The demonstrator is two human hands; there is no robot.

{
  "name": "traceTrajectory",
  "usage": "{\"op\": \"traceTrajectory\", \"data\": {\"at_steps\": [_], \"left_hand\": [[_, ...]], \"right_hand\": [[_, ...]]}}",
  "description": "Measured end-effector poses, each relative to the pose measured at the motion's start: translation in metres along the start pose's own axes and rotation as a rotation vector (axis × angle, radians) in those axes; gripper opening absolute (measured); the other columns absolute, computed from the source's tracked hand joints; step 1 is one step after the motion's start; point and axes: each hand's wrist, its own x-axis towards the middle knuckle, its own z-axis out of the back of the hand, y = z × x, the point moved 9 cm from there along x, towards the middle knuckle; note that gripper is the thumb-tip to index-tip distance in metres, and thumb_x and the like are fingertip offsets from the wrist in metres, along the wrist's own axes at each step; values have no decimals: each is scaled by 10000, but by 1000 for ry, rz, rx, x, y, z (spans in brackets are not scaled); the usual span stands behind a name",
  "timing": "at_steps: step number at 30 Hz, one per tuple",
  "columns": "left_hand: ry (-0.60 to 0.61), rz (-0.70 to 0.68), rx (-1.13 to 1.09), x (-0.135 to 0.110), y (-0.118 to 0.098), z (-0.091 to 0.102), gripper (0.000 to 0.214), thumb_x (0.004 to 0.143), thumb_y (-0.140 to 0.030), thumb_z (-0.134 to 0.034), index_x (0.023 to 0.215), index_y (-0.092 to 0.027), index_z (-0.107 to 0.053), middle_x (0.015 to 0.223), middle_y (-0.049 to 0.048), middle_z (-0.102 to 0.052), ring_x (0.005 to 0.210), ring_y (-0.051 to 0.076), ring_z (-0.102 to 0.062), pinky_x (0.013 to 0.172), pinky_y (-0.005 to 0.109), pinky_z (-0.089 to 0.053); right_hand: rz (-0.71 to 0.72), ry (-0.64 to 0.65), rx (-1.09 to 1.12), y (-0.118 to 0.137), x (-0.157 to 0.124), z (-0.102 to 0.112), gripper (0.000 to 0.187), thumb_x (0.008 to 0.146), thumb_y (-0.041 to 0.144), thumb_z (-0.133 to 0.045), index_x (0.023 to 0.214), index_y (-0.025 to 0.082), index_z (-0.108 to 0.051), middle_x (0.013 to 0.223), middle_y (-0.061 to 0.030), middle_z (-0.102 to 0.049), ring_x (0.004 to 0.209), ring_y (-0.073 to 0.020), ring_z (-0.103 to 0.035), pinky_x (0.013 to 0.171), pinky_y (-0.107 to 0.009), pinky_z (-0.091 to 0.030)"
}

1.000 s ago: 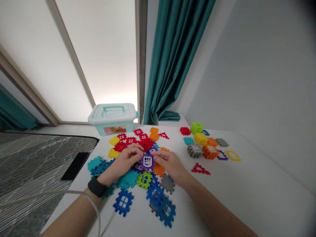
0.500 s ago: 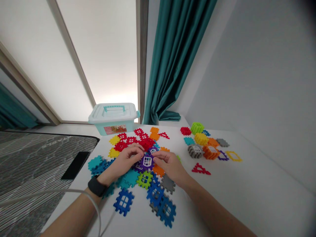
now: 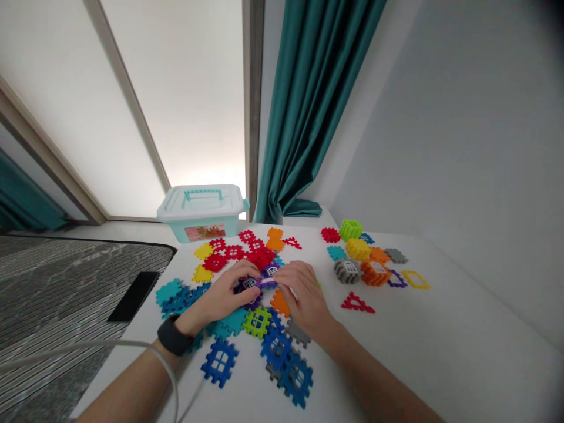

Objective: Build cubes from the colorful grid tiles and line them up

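Steady the tilted purple tile (image 3: 267,282) between narrowed fingers of left hand (image 3: 228,292) and right hand (image 3: 305,295); turn gently, clear of green tile (image 3: 257,321).

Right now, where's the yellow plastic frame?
In the head view, the yellow plastic frame lies on the white table, right of the right hand, just right of the purple plastic frame, below the grey toothed piece.
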Motion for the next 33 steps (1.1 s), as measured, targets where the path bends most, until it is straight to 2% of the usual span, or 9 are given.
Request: {"op": "traceTrajectory", "data": {"at_steps": [4, 7, 9, 12, 19, 26, 33], "left_hand": [[-72, -40, 69, -1, -1, 4, 196, 887, -345, -665, 1022, -205, -639, 1152, 96, -629, 1099, 246, -601, 997, 404, -489], [-164, -83, 190, -3, -3, 11, 294, 857, -292, -704, 1126, -220, -609, 1202, 98, -581, 1162, 256, -568, 1019, 422, -487], [-199, -113, 288, -5, -4, 13, 360, 844, -288, -728, 1176, -230, -601, 1236, 105, -550, 1192, 269, -549, 1035, 443, -481], [-205, -157, 383, -7, -6, 13, 396, 850, -307, -739, 1213, -239, -597, 1279, 120, -521, 1219, 289, -532, 1040, 472, -482], [-192, -183, 419, -9, -5, 10, 405, 867, -350, -732, 1234, -251, -591, 1297, 120, -520, 1239, 299, -522, 1045, 492, -483], [-219, -192, 434, -8, -12, 8, 410, 845, -284, -730, 1226, -224, -591, 1245, 114, -571, 1191, 282, -554, 1037, 461, -482], [-230, -201, 462, -8, -15, 8, 453, 828, -256, -731, 1246, -227, -561, 1264, 116, -555, 1200, 286, -544, 1036, 465, -476]], "right_hand": [[-3, 51, -23, 0, 1, -5, 193, 980, 113, -501, 1097, 233, -597, 1119, -78, -702, 1064, -216, -636, 966, -445, -506], [-96, 101, -48, -10, 0, -11, 167, 948, 172, -574, 1100, 235, -598, 1227, -103, -659, 1154, -249, -601, 984, -473, -511], [-144, 144, -51, -15, -2, -16, 237, 924, 222, -624, 1158, 238, -590, 1300, -115, -619, 1213, -271, -570, 1013, -499, -506], [-154, 166, -54, -19, -3, -18, 305, 916, 251, -654, 1211, 236, -575, 1341, -123, -592, 1238, -279, -552, 1034, -507, -503], [-144, 148, -49, -19, -3, -16, 344, 916, 227, -649, 1250, 251, -571, 1338, -113, -603, 1228, -275, -565, 1044, -508, -503], [-183, 146, -21, -21, -4, -16, 393, 922, 231, -638, 1304, 261, -553, 1331, -110, -602, 1238, -284, -560, 1044, -524, -502], [-208, 141, -1, -23, -1, -13, 389, 920, 255, -647, 1295, 241, -542, 1289, -117, -617, 1213, -283, -565, 1031, -523, -506]]}}
